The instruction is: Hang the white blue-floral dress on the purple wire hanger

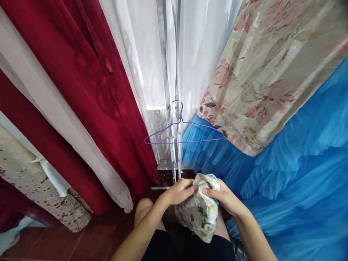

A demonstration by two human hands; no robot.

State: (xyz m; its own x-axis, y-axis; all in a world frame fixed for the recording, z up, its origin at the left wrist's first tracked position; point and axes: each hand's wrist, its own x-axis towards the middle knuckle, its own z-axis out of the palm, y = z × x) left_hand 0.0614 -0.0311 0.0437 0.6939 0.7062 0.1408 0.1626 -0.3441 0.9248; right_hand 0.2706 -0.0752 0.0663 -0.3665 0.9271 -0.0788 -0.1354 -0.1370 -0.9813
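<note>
A piece of patterned fabric [198,214], pale with dark leaf-like and yellow marks, hangs bunched between my two hands above my lap. My left hand [182,190] pinches its upper left edge. On the other side, my right hand [224,195] grips the upper right part, its thumb pressed on the front of the cloth. What kind of article the fabric is, I cannot tell from its folds. Beyond my hands, a purple hanger [190,141] hangs from a white metal rack [178,83] with nothing on it.
Long red curtains [89,90] and white cloth [144,43] hang on the left and centre. To the right are a floral fabric [244,98] and a blue ruffled garment [293,181]. The reddish tiled floor [100,239] shows at lower left.
</note>
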